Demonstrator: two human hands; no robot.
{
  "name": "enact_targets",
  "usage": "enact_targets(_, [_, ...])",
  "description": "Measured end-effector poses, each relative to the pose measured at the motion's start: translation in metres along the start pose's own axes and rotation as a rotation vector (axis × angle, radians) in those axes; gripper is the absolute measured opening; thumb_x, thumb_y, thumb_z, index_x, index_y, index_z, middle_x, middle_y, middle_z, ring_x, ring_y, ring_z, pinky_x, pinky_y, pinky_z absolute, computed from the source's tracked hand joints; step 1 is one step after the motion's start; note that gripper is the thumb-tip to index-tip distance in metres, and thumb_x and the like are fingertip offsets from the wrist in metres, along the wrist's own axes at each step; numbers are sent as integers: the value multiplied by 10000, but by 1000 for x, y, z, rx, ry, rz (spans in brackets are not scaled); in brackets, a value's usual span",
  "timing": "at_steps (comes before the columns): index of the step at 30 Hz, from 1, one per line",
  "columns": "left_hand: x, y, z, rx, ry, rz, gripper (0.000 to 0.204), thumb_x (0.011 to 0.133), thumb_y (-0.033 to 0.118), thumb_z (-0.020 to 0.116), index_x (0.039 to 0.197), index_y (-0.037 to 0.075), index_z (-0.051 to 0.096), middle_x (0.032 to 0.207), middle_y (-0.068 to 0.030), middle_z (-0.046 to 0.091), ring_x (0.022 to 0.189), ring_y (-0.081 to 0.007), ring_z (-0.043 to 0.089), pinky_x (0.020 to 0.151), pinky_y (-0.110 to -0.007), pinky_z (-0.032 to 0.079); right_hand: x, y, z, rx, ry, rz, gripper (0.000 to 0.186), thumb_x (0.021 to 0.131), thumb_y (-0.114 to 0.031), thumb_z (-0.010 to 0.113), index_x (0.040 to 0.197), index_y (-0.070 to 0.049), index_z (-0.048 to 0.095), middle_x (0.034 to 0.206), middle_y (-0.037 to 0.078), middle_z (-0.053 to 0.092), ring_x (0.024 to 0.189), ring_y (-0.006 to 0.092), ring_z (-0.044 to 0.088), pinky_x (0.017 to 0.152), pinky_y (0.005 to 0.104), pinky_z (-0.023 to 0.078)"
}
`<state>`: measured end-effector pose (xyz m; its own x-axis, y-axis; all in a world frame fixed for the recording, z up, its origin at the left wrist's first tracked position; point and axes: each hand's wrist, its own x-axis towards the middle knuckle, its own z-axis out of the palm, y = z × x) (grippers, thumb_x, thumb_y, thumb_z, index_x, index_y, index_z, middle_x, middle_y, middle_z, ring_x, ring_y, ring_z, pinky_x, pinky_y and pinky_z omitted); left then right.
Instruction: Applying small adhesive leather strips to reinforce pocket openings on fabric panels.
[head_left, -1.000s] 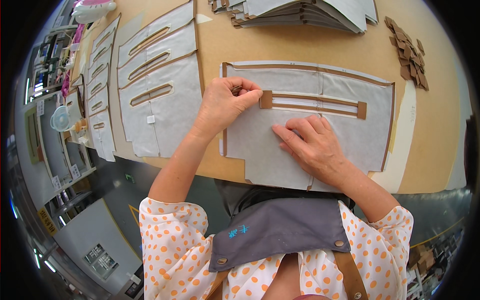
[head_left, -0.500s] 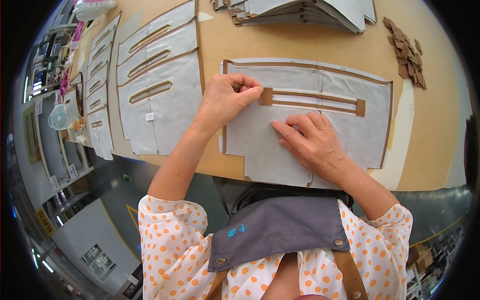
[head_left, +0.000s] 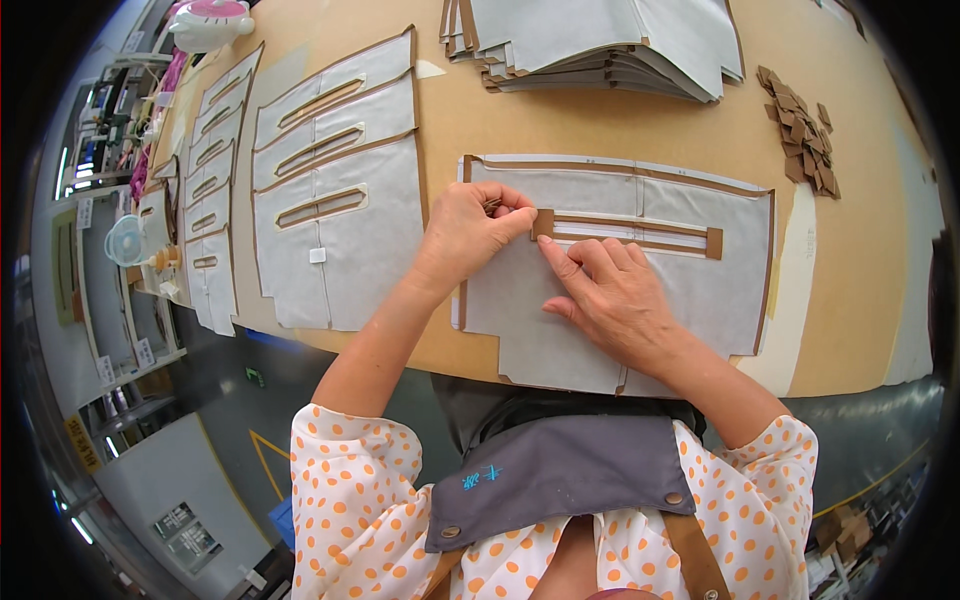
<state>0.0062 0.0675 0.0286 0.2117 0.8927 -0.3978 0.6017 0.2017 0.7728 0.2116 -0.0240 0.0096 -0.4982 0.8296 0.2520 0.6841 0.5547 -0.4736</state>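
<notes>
A light grey fabric panel [head_left: 510, 300] with brown-edged borders lies flat before me. Across it runs a long slot [head_left: 630, 230] framed by brown strips. Small brown rectangular patches sit at both slot ends, a left patch [head_left: 543, 222] and a right patch [head_left: 714, 244]. My left hand [head_left: 465, 235] is closed, thumb and forefinger at the left patch's outer edge; a few small brown pieces [head_left: 491, 206] show in its curled fingers. My right hand [head_left: 610, 305] rests palm down on the panel, fingers stretched, its index fingertip at the left patch's lower edge.
Overlapping grey slotted panels [head_left: 335, 260] lie to the left, with another row [head_left: 205, 215] beyond them. A thick stack of grey panels [head_left: 610, 50] stands at the back. Loose brown patches [head_left: 800, 130] are piled at the right. A pale blue round object [head_left: 124, 240] is by the left edge.
My right hand has moved left and its index finger now reaches the left patch. My left hand stays at that patch. The whole view has shifted slightly.
</notes>
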Motion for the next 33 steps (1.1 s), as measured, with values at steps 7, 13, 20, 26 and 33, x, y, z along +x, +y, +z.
enact_targets(7, [-1,3,0,21,18,-1,195,851,175,749,927,-4,764,714,51,605,684,-41,523,612,-220,447,3,-1,4,-30,0,17,744,771,-349,779,1412,-45,556,1020,35,528,929,210,499,822,358,409])
enact_targets(13, [-3,4,1,33,28,-2,210,845,194,747,910,-5,764,700,46,592,674,-46,519,607,-227,445,3,-1,5,-50,0,24,736,754,-340,796,1388,-40,575,999,25,520,906,204,495,798,354,404])
enact_targets(20, [0,1,1,-34,24,12,195,816,172,794,919,19,730,675,69,541,640,-41,481,579,-228,419,4,0,7,-71,30,5,664,763,-303,798,1341,-34,610,1006,22,531,907,198,509,792,352,408])
enact_targets(26, [-3,5,7,37,90,68,229,800,161,816,918,34,668,654,57,510,610,-47,455,551,-246,400,4,0,8,-97,39,0,615,796,-283,777,1336,-39,614,998,26,534,910,204,516,786,355,411])
enact_targets(33, [-9,1,10,147,178,221,243,813,193,828,907,38,666,647,-15,543,569,-100,480,545,-266,419,3,-2,9,-124,82,-32,595,820,-277,762,1342,-39,603,980,39,528,909,208,520,782,361,414])
